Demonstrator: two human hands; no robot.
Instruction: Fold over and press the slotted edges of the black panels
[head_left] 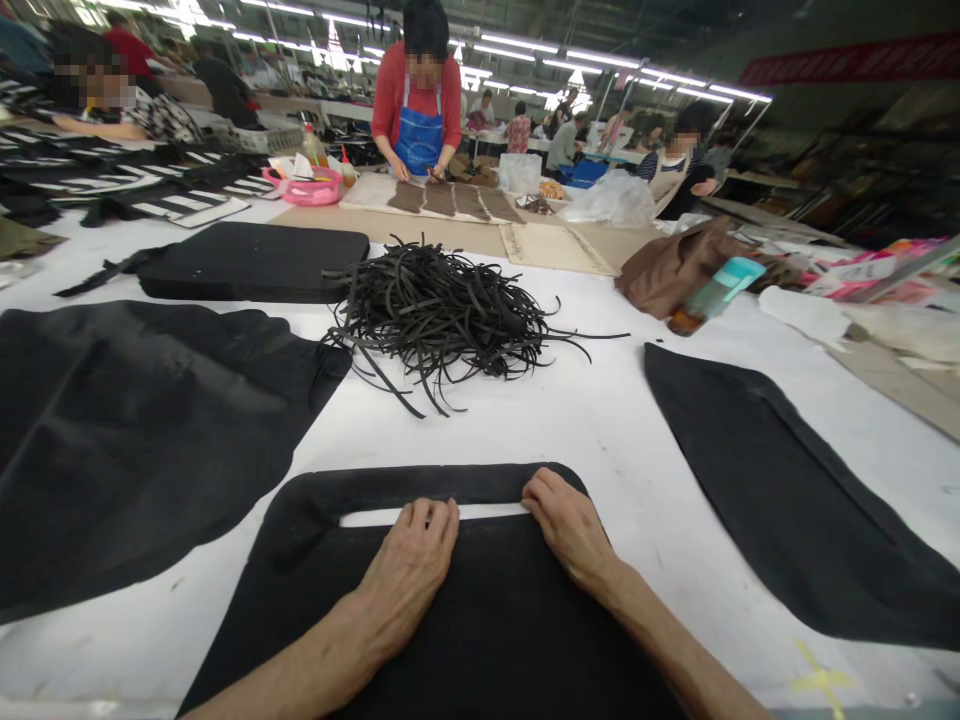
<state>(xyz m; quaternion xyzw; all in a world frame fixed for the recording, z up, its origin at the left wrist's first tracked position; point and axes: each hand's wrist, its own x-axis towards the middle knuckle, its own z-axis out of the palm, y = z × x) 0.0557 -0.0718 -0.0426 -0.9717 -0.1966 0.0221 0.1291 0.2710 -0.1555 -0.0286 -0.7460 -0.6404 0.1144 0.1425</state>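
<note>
A black leather-like panel (517,620) with rounded corners lies flat in front of me. Near its far edge runs a long narrow slot, through which the white tabletop shows. My left hand (416,545) rests at the slot's near edge, its fingers curled and pressed together on the material. At the slot's right end, my right hand (566,520) pinches the panel near its far right corner. Both sets of fingertips are partly hidden. Beyond the panel sits a tangled heap of thin black strips (442,310).
Large black sheets (135,430) lie at left, another black panel (795,490) at right. A black stack (255,262) stands behind. Farther back are a brown bag (667,262), a bottle with a teal cap (716,295) and a pink basket (311,188). A person in a blue apron (420,140) works opposite.
</note>
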